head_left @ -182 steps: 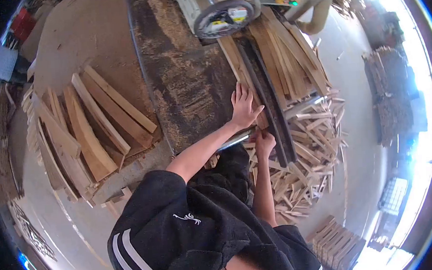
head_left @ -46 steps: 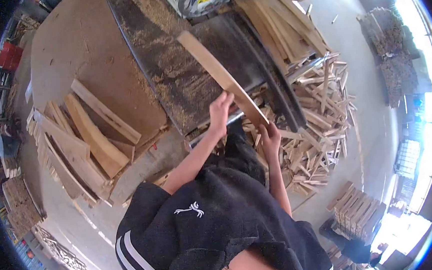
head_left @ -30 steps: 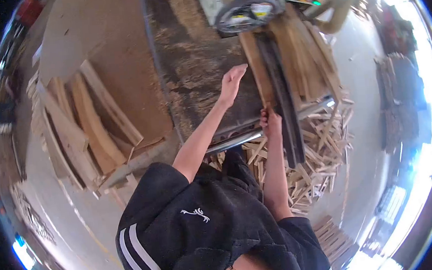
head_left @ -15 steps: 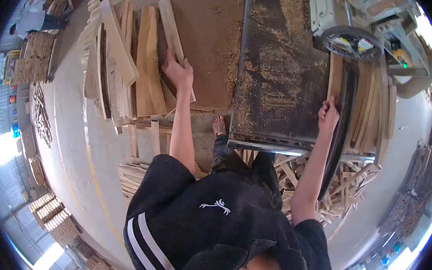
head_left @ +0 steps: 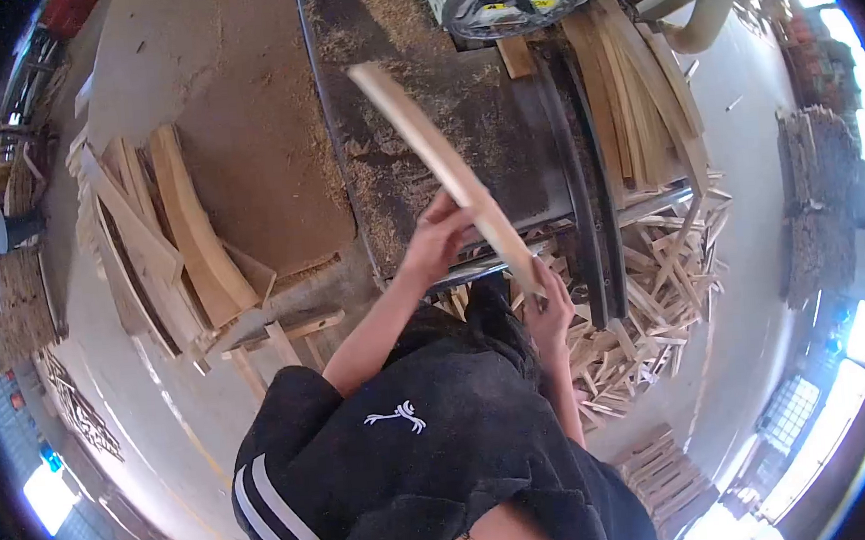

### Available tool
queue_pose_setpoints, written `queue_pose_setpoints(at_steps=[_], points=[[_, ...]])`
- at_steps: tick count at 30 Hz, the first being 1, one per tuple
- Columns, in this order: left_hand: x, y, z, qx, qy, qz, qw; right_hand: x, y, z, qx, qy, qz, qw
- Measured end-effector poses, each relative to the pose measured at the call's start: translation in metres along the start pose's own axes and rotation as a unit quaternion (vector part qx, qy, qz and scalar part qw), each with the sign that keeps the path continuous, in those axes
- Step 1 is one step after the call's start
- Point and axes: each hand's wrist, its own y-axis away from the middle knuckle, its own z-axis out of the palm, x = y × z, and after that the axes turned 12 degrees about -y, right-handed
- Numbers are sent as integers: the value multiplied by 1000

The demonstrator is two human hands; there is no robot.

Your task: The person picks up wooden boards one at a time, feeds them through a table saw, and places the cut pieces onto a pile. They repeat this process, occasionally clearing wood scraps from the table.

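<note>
A long, narrow wooden board [head_left: 442, 159] slants across the front of a dark machine table [head_left: 386, 173] strewn with sawdust. My left hand [head_left: 437, 242] is closed around the board below its middle. At its near end, the fingers of my right hand [head_left: 550, 314] grip the board's tip. The far end of the board points up and left over the table. Past the board, a short piece of another board [head_left: 515, 58] shows beside the black fence [head_left: 575, 190], under the machine's round wheel [head_left: 512, 2].
More boards [head_left: 204, 236] lie stacked on a brown surface [head_left: 254, 152] at left. Boards also stand along the right of the fence [head_left: 631, 96]. Below the table, a heap of wood offcuts [head_left: 646, 305] covers the floor. Further wood stacks [head_left: 824, 202] are at far right.
My left hand has brought the board from the left stack over to the table. My right hand has left the board at the fence and taken this board's near end. The view has turned right.
</note>
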Motion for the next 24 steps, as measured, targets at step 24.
queue_pose_setpoints(at_steps=[24], points=[[60, -97, -39, 147, -416, 260, 859, 173, -89, 22, 234, -372, 453, 775]])
